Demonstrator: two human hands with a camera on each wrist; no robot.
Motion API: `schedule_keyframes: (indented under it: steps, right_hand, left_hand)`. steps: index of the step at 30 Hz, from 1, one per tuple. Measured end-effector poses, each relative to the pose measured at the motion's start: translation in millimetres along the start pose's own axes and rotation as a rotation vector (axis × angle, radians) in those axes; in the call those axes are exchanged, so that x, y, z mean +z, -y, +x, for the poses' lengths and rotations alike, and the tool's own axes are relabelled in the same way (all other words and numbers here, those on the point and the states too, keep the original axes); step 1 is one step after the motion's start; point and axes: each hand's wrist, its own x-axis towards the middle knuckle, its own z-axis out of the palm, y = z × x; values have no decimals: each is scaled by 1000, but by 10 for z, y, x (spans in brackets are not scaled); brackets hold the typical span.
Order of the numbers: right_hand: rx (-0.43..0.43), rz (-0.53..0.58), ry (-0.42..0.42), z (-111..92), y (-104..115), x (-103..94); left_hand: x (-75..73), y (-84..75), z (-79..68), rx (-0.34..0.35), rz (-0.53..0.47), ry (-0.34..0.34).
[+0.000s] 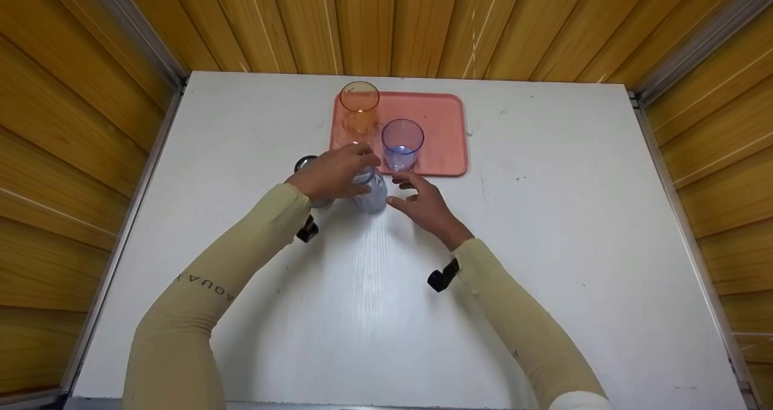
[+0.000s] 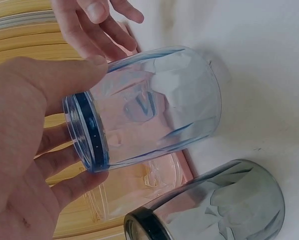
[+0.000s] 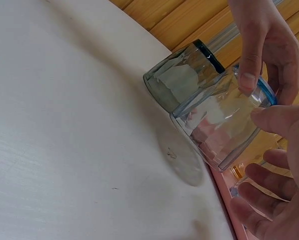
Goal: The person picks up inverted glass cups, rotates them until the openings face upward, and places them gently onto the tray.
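Note:
My left hand (image 1: pixel 332 173) grips a clear tumbler with a blue rim (image 2: pixel 164 100) near its top, thumb on one side and fingers round the other. This tumbler stands just in front of the pink tray. My right hand (image 1: pixel 427 208) is on its right side with fingers spread, the thumb tip right at the glass. Behind my left hand, partly hidden in the head view, a smoky grey tumbler (image 3: pixel 177 77) with a dark rim stands close beside the blue-rimmed one.
The pink tray (image 1: pixel 444 135) lies toward the back of the white table (image 1: pixel 543 217). On it are an orange tumbler (image 1: pixel 360 111) at the back left and a violet-blue tumbler (image 1: pixel 403 141) near the front edge. Wood-patterned walls (image 1: pixel 416 23) enclose the table's back and sides.

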Motion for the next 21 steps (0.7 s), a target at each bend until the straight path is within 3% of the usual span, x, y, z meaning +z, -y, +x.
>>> schedule_keyframes:
  steps: [21]
  right_hand:
    - [7,-6,34,1,6,38]
  left_hand:
    - [16,-5,9,41,-8,-33]
